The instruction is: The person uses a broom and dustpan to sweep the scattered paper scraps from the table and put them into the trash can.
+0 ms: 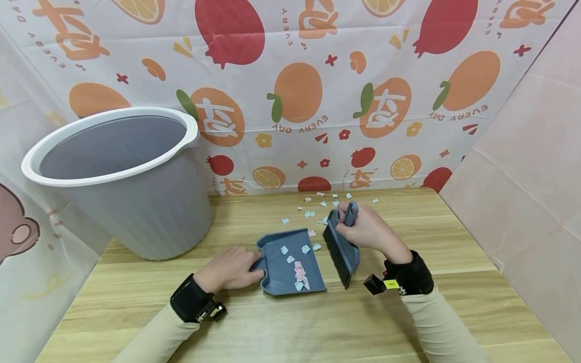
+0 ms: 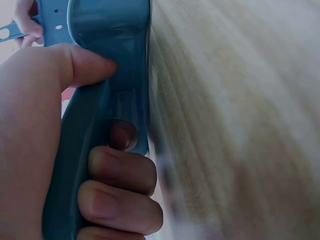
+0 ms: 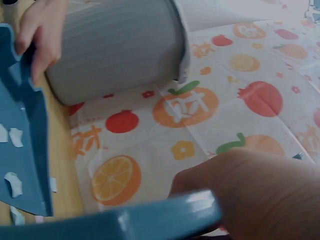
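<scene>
My left hand [image 1: 233, 268] grips the handle of a blue-grey dustpan [image 1: 283, 282] that lies on the table with its wide lip facing right. In the left wrist view, the thumb presses on top of the handle [image 2: 65, 165] while the fingers curl beneath it. Several pink and pale blue paper scraps [image 1: 299, 272] lie in the pan. Just right of the lip, my right hand [image 1: 369, 228] holds a blue-grey hand brush [image 1: 347, 247], its dark bristles turned left toward the pan. A few scraps sit between the lip and the bristles.
A large grey bin [image 1: 154, 217] with a white rim stands at the back left of the wooden table [image 1: 281, 333]. More paper scraps [image 1: 310, 214] are scattered behind the pan and brush. A fruit-print cloth [image 1: 290, 151] hangs along the table's back edge.
</scene>
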A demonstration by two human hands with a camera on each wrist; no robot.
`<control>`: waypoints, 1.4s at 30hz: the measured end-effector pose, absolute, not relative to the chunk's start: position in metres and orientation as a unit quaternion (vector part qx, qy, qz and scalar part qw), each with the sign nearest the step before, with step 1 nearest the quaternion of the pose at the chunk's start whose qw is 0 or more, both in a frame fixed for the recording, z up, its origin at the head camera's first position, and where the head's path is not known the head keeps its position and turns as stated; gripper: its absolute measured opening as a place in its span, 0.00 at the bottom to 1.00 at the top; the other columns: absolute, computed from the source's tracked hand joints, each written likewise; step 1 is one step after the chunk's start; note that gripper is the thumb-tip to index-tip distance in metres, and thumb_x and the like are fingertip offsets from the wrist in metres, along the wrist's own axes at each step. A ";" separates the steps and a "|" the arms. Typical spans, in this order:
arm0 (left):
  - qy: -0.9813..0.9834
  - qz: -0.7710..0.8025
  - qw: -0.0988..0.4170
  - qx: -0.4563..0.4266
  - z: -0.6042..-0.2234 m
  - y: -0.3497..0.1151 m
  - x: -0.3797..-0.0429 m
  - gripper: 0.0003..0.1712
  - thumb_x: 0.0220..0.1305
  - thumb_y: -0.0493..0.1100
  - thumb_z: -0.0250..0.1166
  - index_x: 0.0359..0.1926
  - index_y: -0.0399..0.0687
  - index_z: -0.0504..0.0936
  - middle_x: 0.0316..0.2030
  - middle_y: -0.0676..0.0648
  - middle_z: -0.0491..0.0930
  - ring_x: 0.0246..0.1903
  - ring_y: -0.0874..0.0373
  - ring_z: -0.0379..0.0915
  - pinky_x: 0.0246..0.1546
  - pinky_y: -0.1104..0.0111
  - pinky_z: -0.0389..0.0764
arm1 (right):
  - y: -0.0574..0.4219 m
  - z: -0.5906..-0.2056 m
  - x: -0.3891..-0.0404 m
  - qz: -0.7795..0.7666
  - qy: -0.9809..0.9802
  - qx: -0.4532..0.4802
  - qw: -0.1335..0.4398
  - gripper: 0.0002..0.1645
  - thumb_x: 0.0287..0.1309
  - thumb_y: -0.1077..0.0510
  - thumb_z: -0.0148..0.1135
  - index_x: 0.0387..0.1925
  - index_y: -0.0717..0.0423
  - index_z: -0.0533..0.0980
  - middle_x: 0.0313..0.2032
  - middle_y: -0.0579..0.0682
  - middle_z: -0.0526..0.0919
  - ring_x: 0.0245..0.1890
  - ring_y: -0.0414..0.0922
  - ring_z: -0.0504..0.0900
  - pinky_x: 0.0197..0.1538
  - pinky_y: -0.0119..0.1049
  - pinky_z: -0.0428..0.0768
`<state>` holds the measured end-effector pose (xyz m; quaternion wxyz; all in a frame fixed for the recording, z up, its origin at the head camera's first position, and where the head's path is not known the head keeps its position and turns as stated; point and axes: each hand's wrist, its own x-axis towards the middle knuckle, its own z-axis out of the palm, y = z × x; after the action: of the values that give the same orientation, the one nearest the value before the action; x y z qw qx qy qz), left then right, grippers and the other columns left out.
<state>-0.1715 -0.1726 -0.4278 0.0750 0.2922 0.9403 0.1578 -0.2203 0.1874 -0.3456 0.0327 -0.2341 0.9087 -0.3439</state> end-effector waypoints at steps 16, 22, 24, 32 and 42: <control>0.941 0.152 0.074 0.292 -0.428 -0.173 -0.172 0.12 0.72 0.50 0.64 0.31 0.53 0.76 0.21 0.59 0.59 0.20 0.66 0.61 0.27 0.71 0.60 | 0.159 -0.355 -0.212 -0.373 0.886 -0.273 0.042 0.16 0.67 0.67 0.62 0.27 0.50 0.69 0.20 0.38 0.57 0.20 0.36 0.57 0.31 0.31 0.57; 0.941 0.150 0.074 0.293 -0.428 -0.173 -0.172 0.12 0.72 0.50 0.65 0.32 0.53 0.77 0.21 0.60 0.59 0.20 0.66 0.61 0.27 0.71 0.59 | 0.147 -0.353 -0.206 -0.389 0.872 -0.294 0.043 0.16 0.66 0.68 0.62 0.27 0.50 0.69 0.20 0.37 0.58 0.19 0.33 0.56 0.30 0.29 0.56; 0.941 0.148 0.072 0.294 -0.428 -0.173 -0.172 0.11 0.72 0.50 0.65 0.33 0.52 0.78 0.21 0.60 0.59 0.20 0.66 0.62 0.27 0.71 0.60 | 0.145 -0.352 -0.205 -0.401 0.864 -0.301 0.048 0.16 0.65 0.68 0.63 0.26 0.51 0.69 0.19 0.37 0.58 0.19 0.33 0.56 0.29 0.29 0.56; 0.941 0.148 0.070 0.296 -0.427 -0.173 -0.171 0.12 0.72 0.50 0.65 0.31 0.53 0.76 0.21 0.60 0.59 0.21 0.66 0.61 0.28 0.72 0.60 | 0.157 -0.344 -0.206 -0.415 0.863 -0.283 0.052 0.13 0.67 0.67 0.62 0.28 0.52 0.71 0.20 0.38 0.60 0.21 0.34 0.58 0.30 0.31 0.59; 0.941 0.150 0.068 0.297 -0.427 -0.173 -0.171 0.13 0.72 0.51 0.64 0.30 0.54 0.75 0.22 0.60 0.58 0.20 0.67 0.59 0.27 0.72 0.58 | 0.195 -0.333 -0.218 -0.401 0.889 -0.220 0.023 0.10 0.68 0.68 0.61 0.31 0.55 0.72 0.18 0.39 0.60 0.18 0.35 0.58 0.27 0.33 0.63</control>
<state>-0.1708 -0.1729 -0.4272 0.0682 0.2968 0.9406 0.1500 -0.2179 0.1948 -0.3328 0.0227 -0.2204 0.8888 -0.4011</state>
